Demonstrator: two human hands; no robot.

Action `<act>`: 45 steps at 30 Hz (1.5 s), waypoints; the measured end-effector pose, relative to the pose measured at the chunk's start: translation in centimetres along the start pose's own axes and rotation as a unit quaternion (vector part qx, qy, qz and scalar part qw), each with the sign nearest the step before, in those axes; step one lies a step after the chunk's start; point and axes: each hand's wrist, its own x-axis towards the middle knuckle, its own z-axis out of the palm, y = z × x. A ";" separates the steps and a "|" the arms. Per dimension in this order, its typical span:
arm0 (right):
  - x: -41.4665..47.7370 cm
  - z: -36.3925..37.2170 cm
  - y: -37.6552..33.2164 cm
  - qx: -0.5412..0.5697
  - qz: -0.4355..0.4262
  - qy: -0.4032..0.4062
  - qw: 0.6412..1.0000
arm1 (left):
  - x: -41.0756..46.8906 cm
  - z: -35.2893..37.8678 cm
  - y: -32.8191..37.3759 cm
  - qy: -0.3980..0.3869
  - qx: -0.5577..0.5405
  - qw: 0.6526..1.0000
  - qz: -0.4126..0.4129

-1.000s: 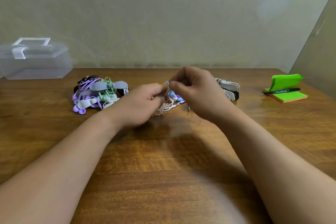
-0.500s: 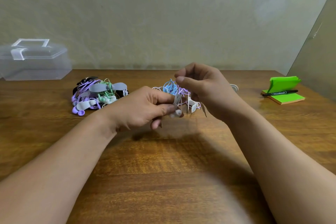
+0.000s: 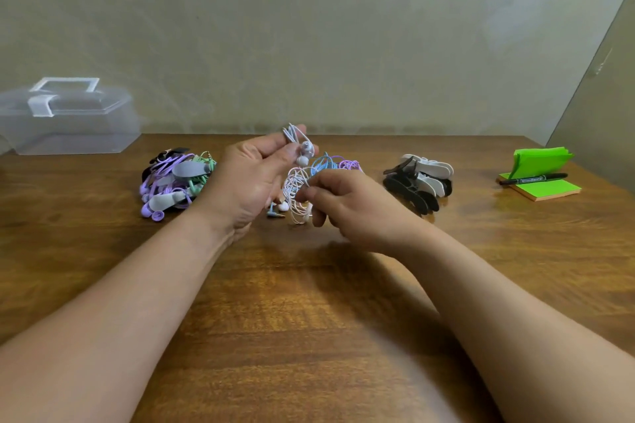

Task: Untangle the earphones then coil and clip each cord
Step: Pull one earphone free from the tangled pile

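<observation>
Earphones (image 3: pixel 296 186) between bundle pile (image 3: pixel 171 178) and clips (image 3: pixel 424 178)

Lighting was soft and kinda dim, warm-ish, no real glare, just a mild sheen on the table (image 3: pixel 498 227). A fuzzy shadow sat under the right hand (image 3: pixel 357 213). Bottom corners looked stretched and smeary, wide-angle stuff.
</observation>
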 end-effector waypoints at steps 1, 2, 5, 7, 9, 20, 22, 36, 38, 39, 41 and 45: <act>-0.1 0.0 -0.4 -0.022 -0.008 0.002 1.000 | 0.1 -0.1 -0.1 0.017 0.041 0.999 0.015; -0.3 -0.1 -0.5 -0.041 -0.016 0.011 0.999 | 0.1 -0.2 -0.3 0.027 0.084 0.996 0.033; -0.3 -0.6 -0.5 -0.085 -0.042 0.071 0.993 | 0.2 -0.5 -1.0 0.001 0.178 0.982 0.070; -0.3 -1.1 -0.4 -0.094 -0.059 0.098 0.989 | 0.1 -0.5 -1.4 -0.014 0.202 0.977 0.073; -0.4 -1.4 -0.4 -0.096 -0.073 0.110 0.987 | 0.0 -0.4 -1.5 -0.027 0.209 0.974 0.080; -0.2 -3.2 0.0 -0.044 -0.034 0.158 0.986 | -1.1 0.3 -0.7 -0.179 0.262 0.948 0.025; -0.2 -3.5 0.1 0.005 -0.026 0.146 0.989 | -1.5 0.4 -0.2 -0.205 0.240 0.949 0.020; 0.4 -2.3 2.4 0.278 0.076 -0.002 0.958 | -1.0 0.6 0.9 -0.172 -0.001 0.985 -0.015; 0.1 -2.0 1.9 0.177 0.046 0.021 0.983 | -0.8 0.6 0.7 -0.100 -0.018 0.995 -0.015; 0.1 -1.8 1.6 0.110 0.027 0.034 0.993 | -0.6 0.6 0.5 -0.065 -0.017 0.998 -0.016; 0.1 -1.2 0.7 0.003 -0.001 0.034 0.999 | -0.2 0.0 -0.1 -0.015 0.050 0.999 0.006; -0.2 -0.8 -0.2 -0.091 -0.026 0.029 0.995 | 0.4 -0.9 -1.7 -0.014 0.225 0.972 0.063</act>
